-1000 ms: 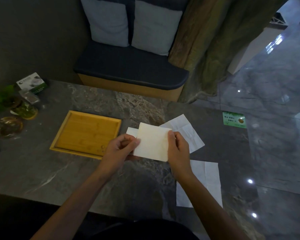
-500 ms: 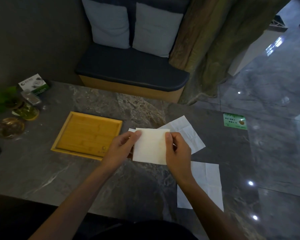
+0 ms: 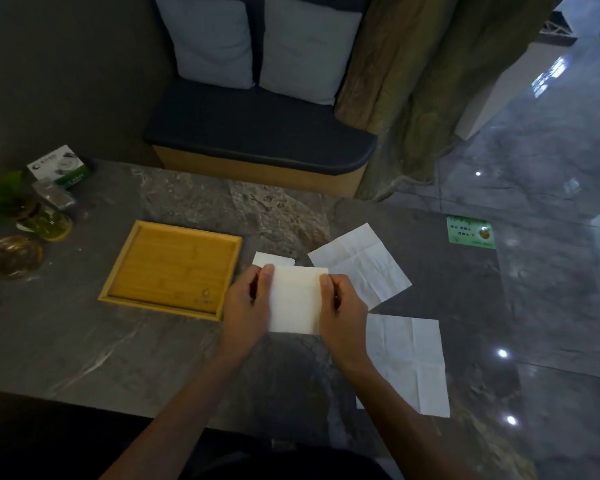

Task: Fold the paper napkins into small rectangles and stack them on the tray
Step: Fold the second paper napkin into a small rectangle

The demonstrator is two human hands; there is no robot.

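Napkin-folding is at its middle step: the folded napkin (image 3: 296, 299) is held just above the grey stone table (image 3: 153, 341), a little to the right of the wooden tray (image 3: 118, 268), and has not yet gone onto it. The left hand (image 3: 246, 306) pinches its left edge, thumb on top near the upper corner, and the right hand (image 3: 343, 306) pinches the right edge the same way, so both sets of fingers are grasping the paper. It looks like a thick, off-white, upright rectangle of several layers, its edges fairly well lined up.

By the look of it, one more fold, or a press along the crease, would make it small enough; then it needs carrying left and laying flat inside the tray, which holds nothing so far.

Two unfolded napkins wait on the table: the far napkin (image 3: 361, 265) beyond the right hand and the near napkin (image 3: 406, 362) beside the right forearm. A small white piece (image 3: 272, 259) peeks out behind the left hand.
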